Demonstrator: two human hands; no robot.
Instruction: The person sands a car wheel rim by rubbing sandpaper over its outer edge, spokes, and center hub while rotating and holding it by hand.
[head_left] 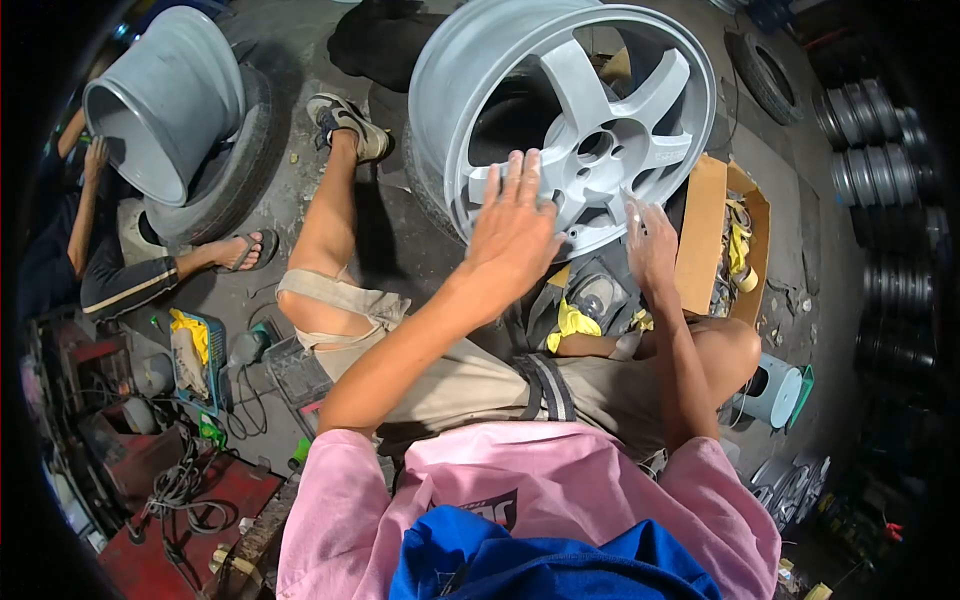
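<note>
A grey alloy wheel rim [560, 75] with broad spokes stands in front of me, tilted so its face is toward me. My left hand [515, 220] lies with fingers stretched out over the lower left spokes and appears to touch them. At the lower right edge of the rim is my right hand [652, 240], its fingers bunched together and covered in whitish dust. Whether anything thin is pinched in those fingers cannot be made out. Part of a tire [428, 180] shows behind and under the rim.
A cardboard box [703, 225] with yellow cloth stands at my right. Beyond it are a bucket [770, 392] and stacked rims [868, 175]. At left, another person's hand [95, 158] touches a second rim [185, 95] on a tire. Cables [185, 490] and a blue basket [212, 385] lie lower left.
</note>
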